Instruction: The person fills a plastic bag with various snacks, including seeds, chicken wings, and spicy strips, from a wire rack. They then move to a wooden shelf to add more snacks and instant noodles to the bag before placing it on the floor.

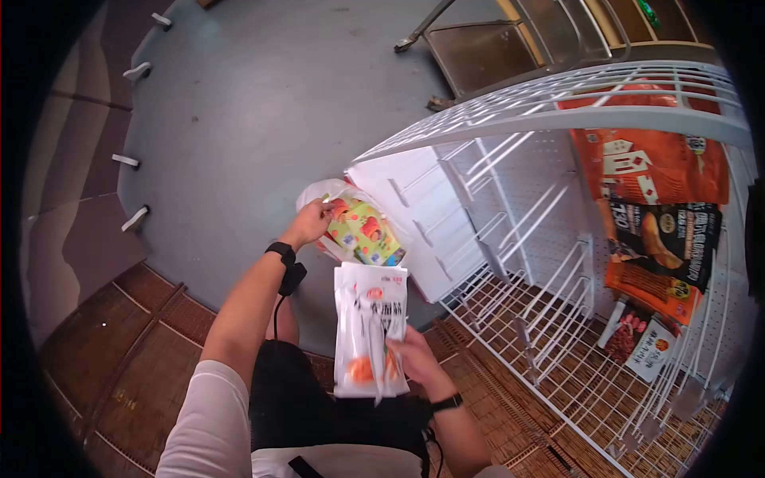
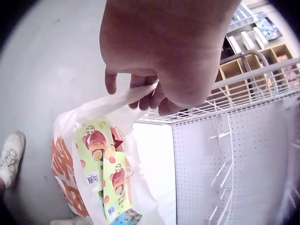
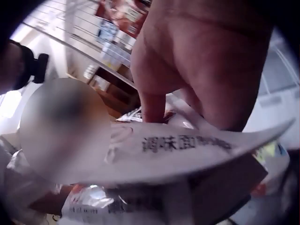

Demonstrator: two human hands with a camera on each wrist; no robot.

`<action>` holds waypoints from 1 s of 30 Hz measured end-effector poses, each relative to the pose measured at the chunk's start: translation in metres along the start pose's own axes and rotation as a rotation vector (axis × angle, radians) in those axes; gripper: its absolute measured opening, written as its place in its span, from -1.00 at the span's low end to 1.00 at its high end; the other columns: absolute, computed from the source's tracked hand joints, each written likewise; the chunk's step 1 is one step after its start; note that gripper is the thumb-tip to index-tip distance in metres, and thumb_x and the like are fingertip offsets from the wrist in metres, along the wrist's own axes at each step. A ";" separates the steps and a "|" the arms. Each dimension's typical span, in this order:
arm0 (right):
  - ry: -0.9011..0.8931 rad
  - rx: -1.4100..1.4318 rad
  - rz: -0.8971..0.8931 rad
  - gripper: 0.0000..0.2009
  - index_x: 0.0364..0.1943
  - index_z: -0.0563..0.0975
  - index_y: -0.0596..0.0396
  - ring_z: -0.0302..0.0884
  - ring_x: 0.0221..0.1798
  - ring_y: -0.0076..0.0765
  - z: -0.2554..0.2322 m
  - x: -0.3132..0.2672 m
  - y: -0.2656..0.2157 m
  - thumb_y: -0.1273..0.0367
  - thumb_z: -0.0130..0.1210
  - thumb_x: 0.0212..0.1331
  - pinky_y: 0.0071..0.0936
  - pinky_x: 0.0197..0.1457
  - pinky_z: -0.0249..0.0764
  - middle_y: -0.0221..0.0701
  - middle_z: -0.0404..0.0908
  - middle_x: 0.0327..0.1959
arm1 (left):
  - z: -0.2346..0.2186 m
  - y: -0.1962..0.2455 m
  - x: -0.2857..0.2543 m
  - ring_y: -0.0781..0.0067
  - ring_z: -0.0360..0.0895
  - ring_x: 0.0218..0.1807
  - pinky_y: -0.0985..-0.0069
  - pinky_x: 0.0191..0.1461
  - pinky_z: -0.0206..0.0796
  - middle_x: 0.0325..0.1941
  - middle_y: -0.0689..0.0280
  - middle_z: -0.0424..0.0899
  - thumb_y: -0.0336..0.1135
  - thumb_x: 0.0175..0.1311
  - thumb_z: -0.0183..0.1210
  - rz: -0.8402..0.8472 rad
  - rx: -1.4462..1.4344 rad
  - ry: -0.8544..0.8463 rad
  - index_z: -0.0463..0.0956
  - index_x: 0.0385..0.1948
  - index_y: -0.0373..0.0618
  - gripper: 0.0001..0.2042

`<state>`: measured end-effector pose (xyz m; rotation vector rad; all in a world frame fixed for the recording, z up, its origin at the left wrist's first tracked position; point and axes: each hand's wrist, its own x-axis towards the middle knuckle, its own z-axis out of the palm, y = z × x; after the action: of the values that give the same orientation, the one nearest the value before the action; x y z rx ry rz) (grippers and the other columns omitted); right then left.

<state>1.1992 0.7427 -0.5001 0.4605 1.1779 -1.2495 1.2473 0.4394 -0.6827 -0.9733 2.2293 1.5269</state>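
My left hand (image 1: 313,223) pinches the rim of a white plastic bag (image 2: 140,171) between thumb and fingers. The bag hangs with its mouth upward and has orange lettering on its side. Inside lie green snack packets (image 2: 117,180) with fruit pictures, and a bit of a blue one. My right hand (image 1: 418,362) grips several white snack packets (image 1: 349,311) at their side, close in front of my lap. They bear black lettering and an orange food picture. In the right wrist view, a blurred white packet (image 3: 164,150) hides most of the fingertips.
To the right stands a white wire rack (image 1: 518,319) with long hooks jutting out. Orange packs (image 1: 661,171), a black pack (image 1: 673,239) and a white-and-red pack (image 1: 637,338) hang there. A metal cart (image 1: 482,60) is behind it. Grey floor (image 1: 239,95) lies beyond the bag.
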 end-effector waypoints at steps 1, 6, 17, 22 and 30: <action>0.024 0.079 0.027 -0.64 0.07 0.37 0.14 0.48 0.01 -0.41 -0.010 0.029 0.015 0.56 0.01 0.15 -0.41 0.10 0.41 -0.39 0.52 -0.03 | -0.004 -0.003 -0.003 -0.04 0.40 0.11 0.36 0.24 0.22 0.20 0.01 0.34 -0.43 0.07 -0.04 -0.070 -0.100 -0.078 0.48 -0.01 -0.19 -0.61; -0.002 0.350 0.012 -0.79 -0.12 0.46 0.18 0.53 -0.17 -0.25 -0.074 0.202 0.061 0.42 -0.05 0.20 -0.23 0.04 0.45 -0.28 0.57 -0.22 | -0.004 -0.041 -0.004 0.05 0.24 0.29 0.38 0.32 0.13 0.31 0.06 0.23 -0.62 -0.02 -0.16 0.123 -0.032 -0.098 0.36 0.13 -0.18 -0.46; 0.202 0.699 -0.124 -0.68 0.10 0.33 0.25 0.35 0.16 -0.36 -0.015 0.357 0.099 0.39 -0.17 0.32 -0.43 0.25 0.27 -0.27 0.41 0.12 | -0.010 -0.028 -0.011 0.17 -0.02 0.44 0.36 0.39 -0.03 0.45 0.14 -0.02 -0.60 0.08 -0.10 0.107 -0.405 -0.245 0.27 0.25 0.14 -0.40; 0.042 0.561 -0.208 -0.62 0.18 0.27 0.14 0.37 0.16 -0.35 0.022 0.390 0.149 0.36 -0.14 0.30 -0.43 0.19 0.33 -0.27 0.38 0.14 | 0.020 -0.036 -0.013 0.31 0.05 0.41 0.45 0.29 0.09 0.40 0.15 0.12 -0.60 0.05 -0.10 0.178 -0.392 -0.226 0.29 0.23 -0.01 -0.41; 0.323 -0.590 0.021 -0.50 0.02 0.49 0.16 0.48 0.07 -0.16 -0.021 0.385 0.137 0.03 -0.12 0.24 -0.36 0.14 0.32 -0.16 0.56 -0.05 | 0.007 -0.042 -0.021 0.45 0.26 0.23 0.53 0.21 0.13 0.31 0.20 0.26 -0.51 0.12 0.01 -0.029 -0.645 -0.156 0.31 0.22 0.01 -0.47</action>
<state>1.2651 0.6187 -0.8846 0.2319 1.7348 -0.7676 1.2898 0.4448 -0.7043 -0.9855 1.6241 2.2797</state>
